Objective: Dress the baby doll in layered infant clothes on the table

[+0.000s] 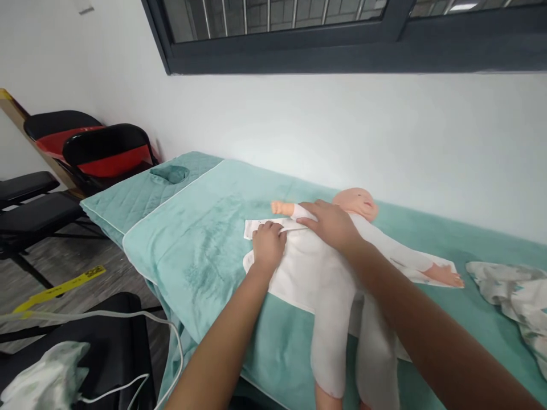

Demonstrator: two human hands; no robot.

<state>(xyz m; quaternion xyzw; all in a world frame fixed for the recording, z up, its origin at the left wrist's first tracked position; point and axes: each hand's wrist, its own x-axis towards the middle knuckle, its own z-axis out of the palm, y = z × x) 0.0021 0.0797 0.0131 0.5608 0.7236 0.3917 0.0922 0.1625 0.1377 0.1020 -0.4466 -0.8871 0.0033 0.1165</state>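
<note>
A baby doll (355, 200) in white clothing lies on its back, with its head near the wall and its legs toward me. My left hand (268, 246) has its fingers curled on the white sleeve (253, 228) of the opened baby garment, at the doll's side. My right hand (331, 225) rests over the doll's chest and shoulder, thumb and fingers around the upper part of the doll's arm (282, 208). That arm's bare fist sticks out past a white cuff. The doll's other arm (442, 274) stretches out to the right, its hand showing at the sleeve end.
Under the doll, a teal cover (192, 245) drapes a massage bed with a face hole (170, 173). A patterned cloth (513, 290) lies at right. Folding chairs (109, 154) stand at left. A white cable (175, 336) hangs beside a black chair (123, 341) holding another cloth (47, 376).
</note>
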